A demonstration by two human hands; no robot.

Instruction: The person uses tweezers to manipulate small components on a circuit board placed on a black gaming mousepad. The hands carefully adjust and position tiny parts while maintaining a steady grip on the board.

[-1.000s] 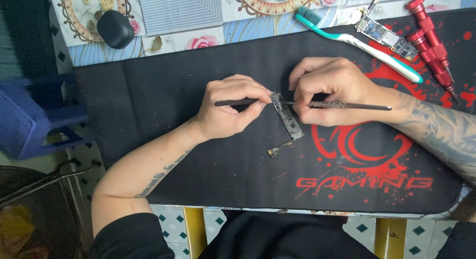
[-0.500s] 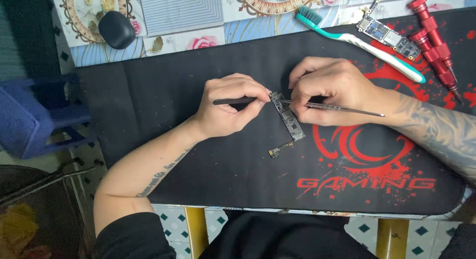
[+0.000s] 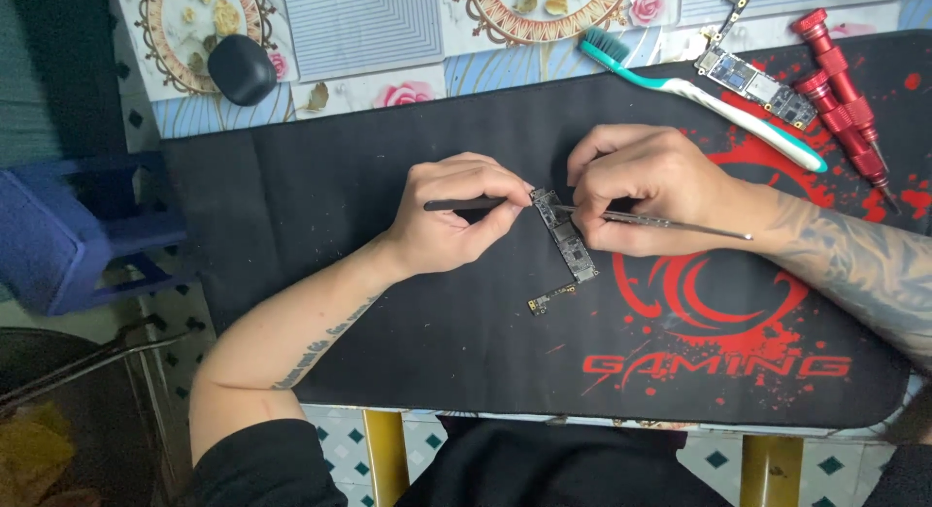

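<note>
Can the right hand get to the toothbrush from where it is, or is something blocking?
Probably yes: the toothbrush lies on open mat just beyond the right hand, nothing between. But that hand holds a metal tool.

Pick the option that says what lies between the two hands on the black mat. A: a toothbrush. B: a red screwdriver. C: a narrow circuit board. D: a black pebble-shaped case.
C: a narrow circuit board lies on the black mat between the left hand and the right hand, each of which holds a thin tool to its upper end.
</note>
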